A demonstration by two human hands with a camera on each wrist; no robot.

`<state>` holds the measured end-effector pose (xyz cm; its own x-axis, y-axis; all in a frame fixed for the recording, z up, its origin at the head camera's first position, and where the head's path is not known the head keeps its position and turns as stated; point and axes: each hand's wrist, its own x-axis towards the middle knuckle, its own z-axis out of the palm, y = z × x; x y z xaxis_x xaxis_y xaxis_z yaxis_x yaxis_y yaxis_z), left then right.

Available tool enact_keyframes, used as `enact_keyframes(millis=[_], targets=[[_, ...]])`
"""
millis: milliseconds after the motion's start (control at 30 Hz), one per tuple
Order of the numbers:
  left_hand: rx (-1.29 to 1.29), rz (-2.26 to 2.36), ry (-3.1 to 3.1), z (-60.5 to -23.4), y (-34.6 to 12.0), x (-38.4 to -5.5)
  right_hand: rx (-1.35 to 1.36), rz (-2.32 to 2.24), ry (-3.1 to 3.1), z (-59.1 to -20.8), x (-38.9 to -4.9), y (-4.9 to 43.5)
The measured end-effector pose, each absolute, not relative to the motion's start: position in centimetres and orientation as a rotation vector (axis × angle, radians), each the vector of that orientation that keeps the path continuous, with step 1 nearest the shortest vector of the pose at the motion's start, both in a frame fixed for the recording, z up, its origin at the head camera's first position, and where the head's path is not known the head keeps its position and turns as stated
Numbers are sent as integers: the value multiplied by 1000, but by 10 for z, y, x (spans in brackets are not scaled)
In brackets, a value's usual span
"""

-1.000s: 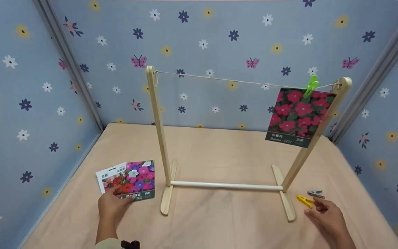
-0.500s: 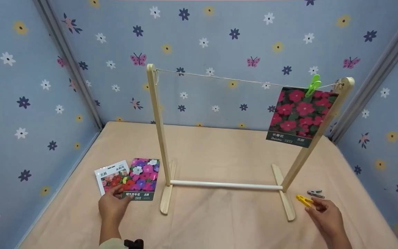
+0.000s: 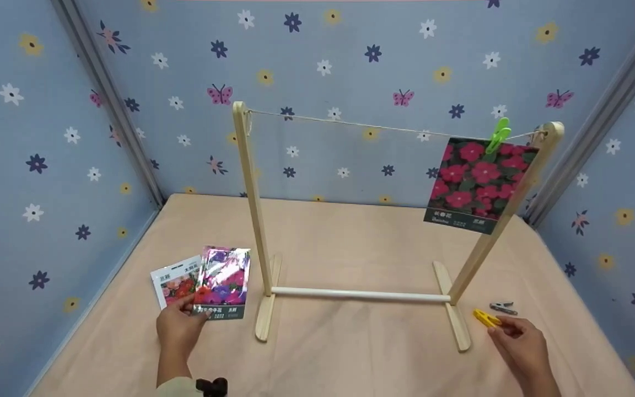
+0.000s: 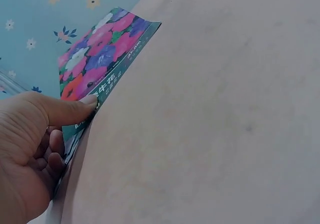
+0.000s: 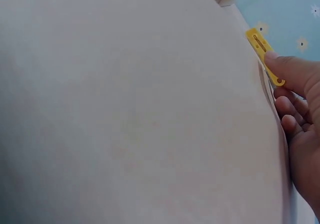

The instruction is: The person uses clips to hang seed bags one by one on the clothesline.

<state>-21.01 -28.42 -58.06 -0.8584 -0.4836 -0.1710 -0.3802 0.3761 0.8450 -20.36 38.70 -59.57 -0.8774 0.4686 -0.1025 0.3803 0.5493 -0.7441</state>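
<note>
My left hand [image 3: 178,330] pinches the lower left corner of a flower seed packet [image 3: 224,284] with pink and purple blooms, thumb on its front. The packet is tilted and catches glare. A second, white-topped seed packet [image 3: 171,278] with red flowers lies partly behind it. On the right, my right hand [image 3: 522,347] pinches a yellow clothespin [image 3: 485,318] by its handle end between thumb and fingers; the right wrist view shows the yellow clothespin [image 5: 265,56] there too. A grey clothespin [image 3: 504,308] lies just beyond.
Between the hands stands a wooden rack [image 3: 361,295] with a string [image 3: 345,123] across its two posts. A green clothespin [image 3: 498,136] holds a red-flowered packet [image 3: 477,182] on the string at the right. Flowered panels [image 3: 317,66] surround the cloth-covered table [image 3: 350,353].
The purple-flowered packet, in my left hand, shifts and tilts up, its face now shining. The yellow clothespin turns slightly in my right hand, its jaws drawing together.
</note>
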Motion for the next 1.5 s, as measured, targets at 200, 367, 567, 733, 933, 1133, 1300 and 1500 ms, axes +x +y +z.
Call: enact_keyframes(millis=[200,367,567,733,933,1133,1300,1500], targets=[[828,-1528,-2443,-583,-285,-210,-771,1298,-2613,-594,-201,387],[880,-1576,-2359,-581,-287,-207,-765,1325,-2567,-595,-199,391],[882,-1598,-2275,-580,-288,-207,-801,1350,-2545,-597,-200,391],[905,-1659,-2213,-580,-289,-207,-830,1359,-2540,-598,-200,390],[901,-1634,-2189,-582,-291,-208,-840,1388,-2534,-599,-200,392],[892,-1627,-2150,-583,-292,-209,-834,1389,-2536,-600,-200,393],[900,-1810,-2015,-580,-294,-207,-802,1363,-2538,-602,-198,394],[858,-1975,-1862,-576,-296,-201,-712,1371,-2514,-601,-195,397]])
